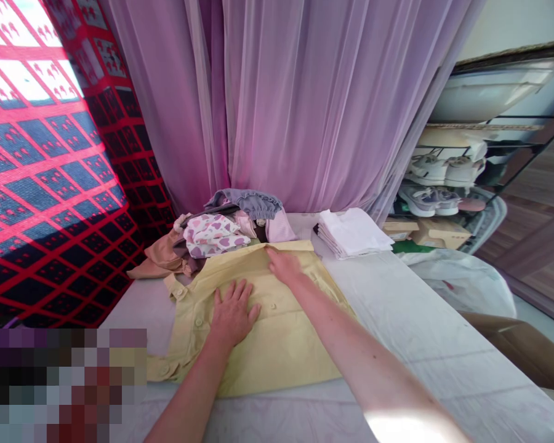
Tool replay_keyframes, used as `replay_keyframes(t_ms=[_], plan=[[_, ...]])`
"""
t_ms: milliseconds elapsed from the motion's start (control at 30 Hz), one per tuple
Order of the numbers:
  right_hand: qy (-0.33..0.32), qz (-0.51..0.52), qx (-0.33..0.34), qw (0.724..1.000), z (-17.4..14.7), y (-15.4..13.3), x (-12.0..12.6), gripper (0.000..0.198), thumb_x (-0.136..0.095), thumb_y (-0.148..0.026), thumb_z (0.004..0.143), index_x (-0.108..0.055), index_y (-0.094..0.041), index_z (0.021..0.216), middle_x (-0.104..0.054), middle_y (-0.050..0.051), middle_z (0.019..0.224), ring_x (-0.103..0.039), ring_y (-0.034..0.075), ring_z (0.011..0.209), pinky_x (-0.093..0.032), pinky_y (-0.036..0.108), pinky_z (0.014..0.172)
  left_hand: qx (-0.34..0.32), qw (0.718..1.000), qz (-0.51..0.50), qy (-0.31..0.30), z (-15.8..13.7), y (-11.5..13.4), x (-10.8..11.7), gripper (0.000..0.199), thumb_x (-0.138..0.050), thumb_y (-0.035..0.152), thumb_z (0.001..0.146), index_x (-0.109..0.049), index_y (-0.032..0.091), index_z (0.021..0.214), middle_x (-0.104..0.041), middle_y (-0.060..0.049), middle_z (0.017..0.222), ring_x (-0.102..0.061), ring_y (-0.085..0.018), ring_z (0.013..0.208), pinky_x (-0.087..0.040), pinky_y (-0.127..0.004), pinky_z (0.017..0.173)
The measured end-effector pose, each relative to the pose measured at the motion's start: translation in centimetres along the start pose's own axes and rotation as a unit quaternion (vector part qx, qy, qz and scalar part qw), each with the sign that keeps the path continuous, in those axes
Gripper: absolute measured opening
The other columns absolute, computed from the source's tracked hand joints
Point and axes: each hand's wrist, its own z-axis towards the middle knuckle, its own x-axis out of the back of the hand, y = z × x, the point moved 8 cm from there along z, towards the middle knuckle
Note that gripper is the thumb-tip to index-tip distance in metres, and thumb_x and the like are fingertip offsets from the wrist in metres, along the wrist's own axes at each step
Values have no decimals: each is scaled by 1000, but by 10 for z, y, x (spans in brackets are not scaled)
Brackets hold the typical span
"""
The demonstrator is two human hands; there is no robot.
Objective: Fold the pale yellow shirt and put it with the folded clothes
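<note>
A pale yellow buttoned shirt (pixel 295 344) lies spread on the white-covered surface in front of me, with buttoned tabs or cuffs at its left side. My left hand (pixel 233 312) rests flat on the cloth, palm down and fingers spread. Farther up, my right hand (pixel 284 266) is at the far edge, its fingers closed on the fabric there; the thumb is partly hidden. Just beyond the shirt, a loose heap of clothes (pixel 216 235) includes a heart-print piece and blue denim. A stack of folded white clothes (pixel 355 232) sits to the right.
A purple curtain (pixel 281 104) hangs behind the white-covered surface (pixel 397 344). Red and black patterned cloth (pixel 50 166) covers the left side. At right stand a shoe rack (pixel 512 147) with shoes (pixel 443 169) and boxes, and a whitish plastic bag (pixel 461 280).
</note>
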Motion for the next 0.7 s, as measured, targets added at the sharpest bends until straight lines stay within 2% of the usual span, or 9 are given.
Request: replay_keyframes(t_ms=[67, 133, 233, 367, 533, 700], plan=[[-19, -7, -2, 1000, 8, -1, -1, 50, -55, -35, 90, -48, -26, 138, -68, 10, 116, -63, 25, 105, -46, 33, 84, -1, 1000, -2, 6, 0, 0, -1, 51, -37, 46, 96, -44, 26, 142, -39, -5, 154, -29, -31, 143, -19, -66, 113], [-33, -14, -6, 999, 15, -2, -1, 38, -54, -34, 90, -61, -22, 125, -69, 12, 114, -63, 25, 105, -46, 32, 84, 0, 1000, -4, 9, -1, 0, -1, 51, -38, 45, 95, -44, 27, 142, -40, -5, 154, -29, -30, 143, -19, -66, 113], [-44, -22, -11, 999, 21, -4, -1, 30, -51, -30, 91, -68, -17, 112, -69, 15, 115, -63, 25, 106, -46, 31, 85, -1, 1000, -3, 8, -1, 0, -2, 51, -38, 46, 95, -44, 27, 142, -40, -6, 153, -29, -31, 143, -19, -65, 113], [-45, -24, -5, 999, 23, -8, -3, 28, -49, -24, 92, -69, -13, 109, -69, 17, 114, -64, 24, 104, -46, 30, 86, -1, 1000, 0, 4, -1, 0, -2, 51, -37, 47, 95, -43, 27, 143, -39, -6, 154, -28, -31, 144, -19, -65, 113], [-2, -11, -16, 1000, 19, -10, -3, 35, -35, -17, 98, -60, -8, 120, -67, 19, 116, -63, 23, 106, -44, 31, 87, -4, 1000, -12, 3, -1, 0, -2, 54, -35, 49, 96, -42, 27, 144, -39, -6, 154, -27, -31, 144, -17, -63, 115], [17, 11, -41, 999, 9, -11, -3, 34, -36, -25, 98, -60, -13, 120, -67, 17, 115, -65, 25, 100, -47, 34, 83, 8, 1000, -13, -8, 0, -2, -3, 56, -35, 51, 95, -42, 27, 144, -34, -7, 156, -24, -33, 145, -16, -64, 114]])
